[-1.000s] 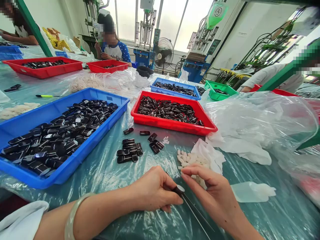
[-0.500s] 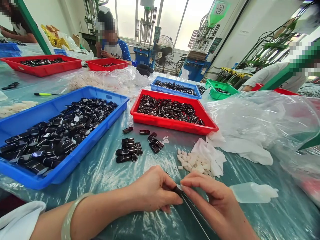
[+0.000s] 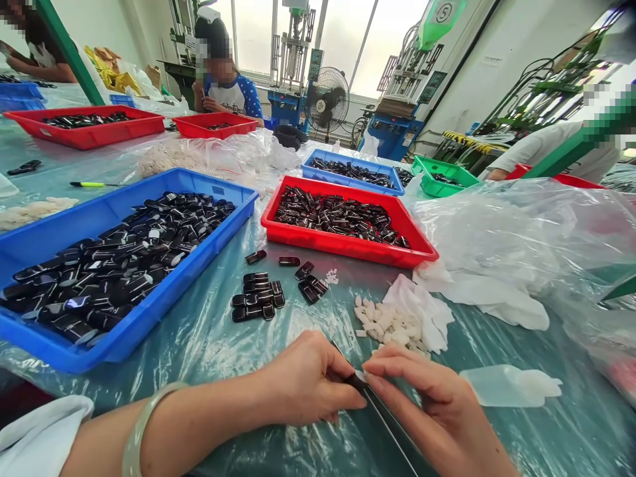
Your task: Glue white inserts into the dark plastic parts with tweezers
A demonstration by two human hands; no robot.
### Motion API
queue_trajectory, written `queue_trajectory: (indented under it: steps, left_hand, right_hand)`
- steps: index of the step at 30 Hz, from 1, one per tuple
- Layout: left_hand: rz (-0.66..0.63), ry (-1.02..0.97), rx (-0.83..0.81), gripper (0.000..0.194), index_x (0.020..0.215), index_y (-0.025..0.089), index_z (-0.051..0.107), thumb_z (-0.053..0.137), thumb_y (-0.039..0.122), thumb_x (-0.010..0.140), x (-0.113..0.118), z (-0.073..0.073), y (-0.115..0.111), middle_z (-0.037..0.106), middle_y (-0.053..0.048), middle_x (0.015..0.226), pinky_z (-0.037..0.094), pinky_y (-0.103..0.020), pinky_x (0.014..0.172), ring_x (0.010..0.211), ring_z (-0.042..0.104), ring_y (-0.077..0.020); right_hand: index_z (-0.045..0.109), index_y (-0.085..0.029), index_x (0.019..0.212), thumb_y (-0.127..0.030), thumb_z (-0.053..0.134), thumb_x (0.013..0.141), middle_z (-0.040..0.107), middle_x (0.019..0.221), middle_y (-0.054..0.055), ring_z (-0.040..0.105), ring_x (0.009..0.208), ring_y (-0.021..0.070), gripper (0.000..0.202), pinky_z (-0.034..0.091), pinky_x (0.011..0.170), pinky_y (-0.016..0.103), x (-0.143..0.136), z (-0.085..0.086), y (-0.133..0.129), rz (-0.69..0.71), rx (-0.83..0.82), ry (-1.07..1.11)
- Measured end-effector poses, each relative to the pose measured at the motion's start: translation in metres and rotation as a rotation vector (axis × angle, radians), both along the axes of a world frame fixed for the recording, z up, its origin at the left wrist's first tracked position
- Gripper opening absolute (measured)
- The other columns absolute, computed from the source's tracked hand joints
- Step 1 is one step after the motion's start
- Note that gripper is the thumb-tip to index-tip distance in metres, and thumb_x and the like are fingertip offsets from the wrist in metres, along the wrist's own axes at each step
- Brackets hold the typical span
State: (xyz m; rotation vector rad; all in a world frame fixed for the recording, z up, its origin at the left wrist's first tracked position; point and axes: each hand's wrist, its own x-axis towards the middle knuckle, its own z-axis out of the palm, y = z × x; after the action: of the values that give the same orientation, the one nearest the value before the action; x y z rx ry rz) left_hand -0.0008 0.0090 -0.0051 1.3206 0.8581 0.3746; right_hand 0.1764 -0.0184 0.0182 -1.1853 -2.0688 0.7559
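Low in the middle, my left hand is closed around a small glossy black piece, mostly hidden by the fingers. My right hand pinches a small whitish piece with thumb and forefinger against the black piece's end. A thin, shiny dark strip runs from between the hands down toward the bottom edge; what it is I cannot make out. Just beyond lie a heap of small white pieces and a group of black pieces, with several more loose ones beside it.
A large blue tray of black pieces stands at left, a red tray of them ahead. Clear plastic sheeting and a soft translucent bottle lie at right. Across the table sits a person, near a fan and machines.
The view has shifted very slightly. Both hands keep nearly the same pose, fingertips still together at the black piece.
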Motion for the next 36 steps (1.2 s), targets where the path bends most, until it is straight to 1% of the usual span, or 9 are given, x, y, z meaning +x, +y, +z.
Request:
queue_trajectory:
  steps: [4,10,16,18,21,26,31,33,36]
  left_hand:
    - [-0.006,0.013,0.018,0.018,0.053,0.014,0.054,0.055,0.028,0.064,0.000,0.002,-0.001,0.043,0.004,0.042,0.036,-0.018,0.043,0.046,0.051,-0.0115]
    - [-0.006,0.038,0.056,0.019,0.052,0.014,0.054,0.056,0.027,0.065,0.000,0.004,-0.003,0.045,0.004,0.043,0.034,-0.017,0.042,0.044,0.048,-0.0099]
    - [-0.012,0.034,0.091,0.018,0.052,0.014,0.054,0.056,0.026,0.065,-0.001,0.004,-0.002,0.047,0.004,0.045,0.032,-0.016,0.041,0.044,0.046,-0.0081]
    - [-0.014,0.034,0.107,0.018,0.053,0.014,0.054,0.055,0.026,0.065,-0.001,0.004,-0.002,0.047,0.004,0.045,0.032,-0.016,0.041,0.045,0.045,-0.0078]
    - [-0.014,0.036,0.131,0.019,0.052,0.014,0.054,0.055,0.026,0.066,-0.001,0.003,-0.003,0.048,0.004,0.046,0.031,-0.016,0.042,0.045,0.045,-0.0077]
    - [-0.006,0.041,0.137,0.019,0.051,0.014,0.052,0.054,0.026,0.065,-0.001,0.004,-0.003,0.045,0.004,0.044,0.031,-0.016,0.041,0.044,0.044,-0.0079]
    - [0.010,0.025,0.122,0.017,0.054,0.015,0.054,0.053,0.026,0.066,-0.001,0.003,-0.005,0.046,0.004,0.044,0.034,-0.016,0.042,0.045,0.049,-0.0094]
    - [0.018,0.027,0.111,0.018,0.052,0.015,0.052,0.053,0.026,0.067,-0.001,0.002,-0.005,0.045,0.004,0.043,0.036,-0.016,0.042,0.045,0.050,-0.0102]
    - [0.027,0.028,0.113,0.022,0.049,0.016,0.047,0.053,0.027,0.067,-0.001,0.002,-0.004,0.042,0.005,0.041,0.035,-0.016,0.041,0.044,0.051,-0.0104]
  right_hand:
    - [0.065,-0.023,0.079,-0.019,0.053,0.084,0.063,0.071,0.000,0.060,0.064,0.0127,0.013,0.047,0.057,0.021,0.002,-0.002,-0.001,-0.009,-0.034,0.005]
    - [0.064,-0.023,0.078,-0.018,0.055,0.083,0.064,0.072,-0.001,0.061,0.065,0.0120,0.011,0.048,0.058,0.019,0.003,-0.002,-0.002,-0.015,-0.015,0.029]
    - [0.064,-0.022,0.076,-0.023,0.053,0.084,0.064,0.071,0.002,0.061,0.064,0.0147,0.013,0.049,0.056,0.022,0.002,-0.002,-0.001,-0.037,-0.020,0.008]
    - [0.064,-0.022,0.077,-0.023,0.053,0.084,0.064,0.072,0.002,0.062,0.066,0.0152,0.013,0.049,0.057,0.022,0.002,-0.002,-0.001,-0.031,-0.002,0.002]
    - [0.063,-0.022,0.079,-0.019,0.052,0.084,0.063,0.073,0.001,0.061,0.065,0.0134,0.012,0.049,0.057,0.021,0.001,-0.003,-0.002,-0.002,0.019,-0.005]
    - [0.064,-0.024,0.092,-0.012,0.052,0.083,0.061,0.077,0.002,0.061,0.066,0.0121,0.019,0.049,0.057,0.020,0.001,-0.005,-0.003,0.060,0.065,-0.045]
    - [0.061,-0.025,0.108,-0.007,0.057,0.079,0.062,0.088,0.005,0.061,0.075,0.0142,0.035,0.052,0.063,0.022,0.005,-0.011,-0.007,0.068,0.213,-0.133]
    - [0.059,-0.024,0.112,-0.006,0.057,0.078,0.062,0.090,0.006,0.062,0.076,0.0151,0.039,0.053,0.064,0.024,0.007,-0.014,-0.008,0.072,0.262,-0.148]
    - [0.057,-0.024,0.117,-0.005,0.056,0.078,0.063,0.090,0.007,0.062,0.076,0.0158,0.043,0.054,0.064,0.025,0.007,-0.017,-0.009,0.078,0.292,-0.161]
